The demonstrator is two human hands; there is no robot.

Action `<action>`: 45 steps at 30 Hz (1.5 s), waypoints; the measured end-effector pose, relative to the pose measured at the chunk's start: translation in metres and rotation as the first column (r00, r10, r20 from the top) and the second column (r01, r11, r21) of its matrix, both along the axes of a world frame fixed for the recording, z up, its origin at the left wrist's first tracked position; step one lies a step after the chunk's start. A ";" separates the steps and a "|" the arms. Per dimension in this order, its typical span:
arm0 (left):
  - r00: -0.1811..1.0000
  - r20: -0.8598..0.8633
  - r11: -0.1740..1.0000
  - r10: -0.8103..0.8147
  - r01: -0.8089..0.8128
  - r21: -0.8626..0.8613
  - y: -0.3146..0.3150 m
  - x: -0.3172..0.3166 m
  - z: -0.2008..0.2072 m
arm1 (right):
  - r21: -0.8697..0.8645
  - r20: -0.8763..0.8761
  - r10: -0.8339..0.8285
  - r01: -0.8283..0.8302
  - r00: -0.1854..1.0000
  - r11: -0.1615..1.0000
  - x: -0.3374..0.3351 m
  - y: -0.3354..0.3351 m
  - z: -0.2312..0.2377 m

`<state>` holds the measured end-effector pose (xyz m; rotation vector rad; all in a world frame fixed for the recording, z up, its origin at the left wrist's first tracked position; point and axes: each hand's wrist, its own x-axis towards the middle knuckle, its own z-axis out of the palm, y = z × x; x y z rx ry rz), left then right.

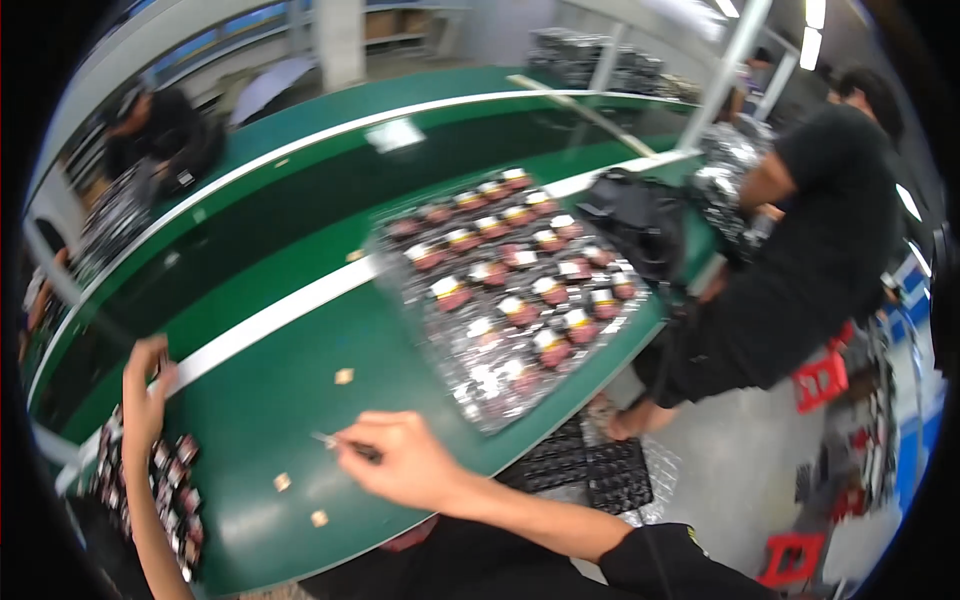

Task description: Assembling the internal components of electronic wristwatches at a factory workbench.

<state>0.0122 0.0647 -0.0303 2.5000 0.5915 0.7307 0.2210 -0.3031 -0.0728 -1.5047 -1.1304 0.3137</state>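
My right hand is closed on a slim tool with a dark handle and a thin pale tip, held over the green table. Motion smears my left hand, raised at the left above a pile of small parts in dark red, black and white; whether it holds anything is unclear. Small pale square pieces lie scattered on the table between and in front of my hands. Beyond my right hand, a clear plastic tray carries rows of similar dark red parts with white and yellow tops.
A dark belt runs behind the white rail. A black bag sits past the tray. One person in black stands at the right; another works across the belt. Black trays and red stools occupy the floor.
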 end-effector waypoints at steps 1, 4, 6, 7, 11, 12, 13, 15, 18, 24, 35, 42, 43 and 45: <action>0.996 0.033 0.996 -0.084 0.084 -0.003 -0.051 0.010 0.008 | 0.015 -0.031 0.011 -0.011 0.999 1.000 -0.002 -0.001 0.007; 0.952 -0.124 0.952 -0.280 0.292 0.096 -0.155 0.034 0.013 | 0.058 -0.057 -0.036 0.039 0.998 0.998 -0.006 -0.001 0.007; 0.939 -0.113 0.932 -0.326 0.339 0.129 -0.170 0.044 0.003 | 0.025 -0.106 -0.010 0.013 0.994 1.000 -0.006 -0.002 0.010; 0.940 -0.135 0.932 -0.313 0.331 0.146 -0.174 0.044 0.003 | 0.013 -0.094 -0.024 0.026 0.995 1.000 -0.005 -0.002 0.011; 0.953 -0.112 0.954 -0.281 0.290 0.072 -0.167 0.038 -0.002 | -0.011 -0.150 0.009 -0.011 0.989 1.000 -0.004 -0.002 0.013; 0.956 -0.089 0.960 -0.278 0.280 0.015 -0.163 0.033 -0.006 | 0.007 -0.115 0.006 -0.005 0.993 1.000 -0.005 0.001 0.010; 0.963 -0.073 0.966 -0.259 0.257 -0.034 -0.163 0.026 -0.007 | 0.022 -0.093 0.015 -0.013 0.996 1.000 -0.010 0.002 0.008; 0.970 -0.099 0.975 -0.221 0.222 0.003 -0.161 0.019 -0.006 | 0.042 -0.066 0.011 -0.008 0.998 0.999 -0.009 0.002 0.008; 0.957 -0.053 0.958 -0.286 0.286 -0.011 -0.156 0.028 -0.009 | 0.057 -0.010 -0.029 0.029 1.000 0.998 -0.007 0.003 0.011; 0.889 -0.093 0.890 -0.449 0.435 -0.136 -0.168 0.027 -0.007 | -0.046 -0.123 0.017 -0.023 0.992 0.999 0.000 -0.006 0.020; 0.886 -0.050 0.879 -0.461 0.448 -0.162 -0.164 0.023 -0.015 | -0.153 0.076 0.032 -0.020 0.997 0.988 -0.008 0.003 0.021; 0.874 -0.051 0.870 -0.483 0.474 -0.134 -0.159 0.024 -0.016 | -0.143 0.078 0.023 -0.011 0.997 0.990 -0.007 0.006 0.021; 0.872 -0.054 0.868 -0.486 0.476 -0.141 -0.161 0.024 -0.016 | -0.115 0.093 0.027 -0.016 0.995 0.993 -0.007 0.006 0.019; 0.908 -0.055 0.894 -0.414 0.395 -0.212 -0.165 0.024 -0.014 | -0.120 0.121 0.035 -0.020 0.992 0.993 -0.004 0.002 0.016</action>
